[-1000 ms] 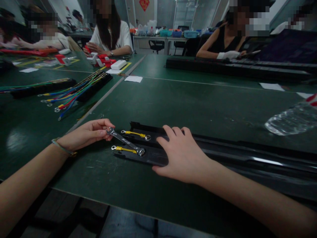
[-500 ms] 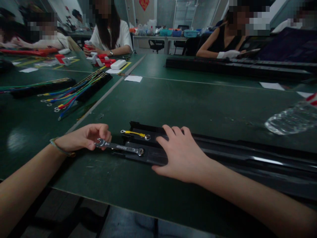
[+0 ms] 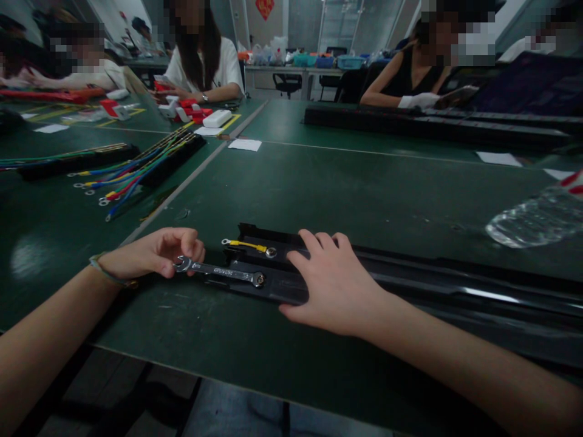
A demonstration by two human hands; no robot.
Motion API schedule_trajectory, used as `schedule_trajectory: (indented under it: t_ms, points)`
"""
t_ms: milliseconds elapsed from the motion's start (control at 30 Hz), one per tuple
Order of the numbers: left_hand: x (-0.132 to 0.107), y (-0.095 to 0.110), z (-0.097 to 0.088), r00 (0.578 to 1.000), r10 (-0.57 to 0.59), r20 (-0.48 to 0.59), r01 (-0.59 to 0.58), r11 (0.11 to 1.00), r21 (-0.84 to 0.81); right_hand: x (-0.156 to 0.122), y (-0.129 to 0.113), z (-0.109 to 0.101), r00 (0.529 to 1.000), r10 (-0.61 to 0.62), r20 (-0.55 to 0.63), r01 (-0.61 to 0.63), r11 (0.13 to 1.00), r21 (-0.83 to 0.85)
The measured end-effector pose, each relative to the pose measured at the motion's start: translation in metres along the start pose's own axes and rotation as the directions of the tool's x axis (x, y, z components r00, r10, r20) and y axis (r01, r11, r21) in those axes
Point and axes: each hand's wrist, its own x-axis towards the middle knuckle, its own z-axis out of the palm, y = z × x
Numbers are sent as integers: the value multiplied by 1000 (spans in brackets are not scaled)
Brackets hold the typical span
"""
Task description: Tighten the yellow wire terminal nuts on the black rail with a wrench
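Note:
My left hand [image 3: 155, 252] pinches the open end of a small steel wrench [image 3: 218, 271]. The wrench's ring end sits on a nut at the near left end of a long black plastic rail [image 3: 455, 291] lying across the green table. A yellow-sleeved ring terminal [image 3: 246, 245] is bolted on the rail just behind the wrench. My right hand [image 3: 334, 282] lies flat on the rail with fingers stretched out, pressing it down to the right of the wrench.
A bundle of coloured wires [image 3: 132, 173] with ring terminals lies on a black rail at the left. A plastic water bottle [image 3: 532, 218] lies at the right. Several people sit at the far side beside another black rail [image 3: 432, 124], paper slips and red parts.
My left hand swung the wrench handle toward me, anticlockwise about the nut, from angled back to nearly level. It now covers the nearer yellow terminal. My right hand stayed put.

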Motion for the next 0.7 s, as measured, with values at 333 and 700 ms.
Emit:
schedule_trajectory:
  t_ms: [333, 700]
  points:
    - [5, -1, -2, 956, -37, -290, 50, 998, 39, 0, -1, 1, 1000, 2, -6, -2, 1000, -2]
    - [3, -3, -4, 971, -38, -236, 43, 999, 13, 0, -1, 0, 1000, 3, -18, -3, 1000, 0]
